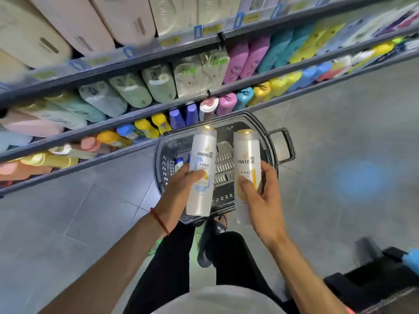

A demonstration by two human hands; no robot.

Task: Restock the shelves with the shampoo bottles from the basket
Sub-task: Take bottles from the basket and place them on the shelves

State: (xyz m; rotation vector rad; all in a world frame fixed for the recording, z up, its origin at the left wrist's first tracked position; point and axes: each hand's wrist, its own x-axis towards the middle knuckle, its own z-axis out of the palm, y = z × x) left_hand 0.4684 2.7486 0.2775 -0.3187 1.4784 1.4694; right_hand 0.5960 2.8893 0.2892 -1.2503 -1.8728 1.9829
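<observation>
Two forearms come up from the bottom of the frame, a red cord (159, 220) on the left wrist. Both are raised over a dark plastic basket (163, 159) that stands on the grey floor tiles at frame centre.

- Left hand (179, 189): thumb across the front and fingers curled behind a white Pantene bottle with a blue label (203, 155). The bottle is upright, gold cap away from the camera.
- Right hand (263, 200): thumb and fingers wrapped round a second white Pantene bottle with a yellow label (246, 155). It is also upright, just beside the first and not touching it.
- Both bottles hang in the air above the basket, clear of its rim.
- Basket interior: mostly bare mesh shows. At least one blue-capped bottle (179, 163) lies at its left side; the hands hide part of the bottom.

Beyond the basket, the lowest shelf (90, 163) carries a row of small coloured bottles, and the shelf above (90, 130) holds larger pale ones. Every row looks packed, and blur hides any gap. No matching white bottles are seen on them.

Judgement: mid-task. Two bottles are lifted out but not yet shelved, and little stock seems left in the basket. Finding their slot comes next.
</observation>
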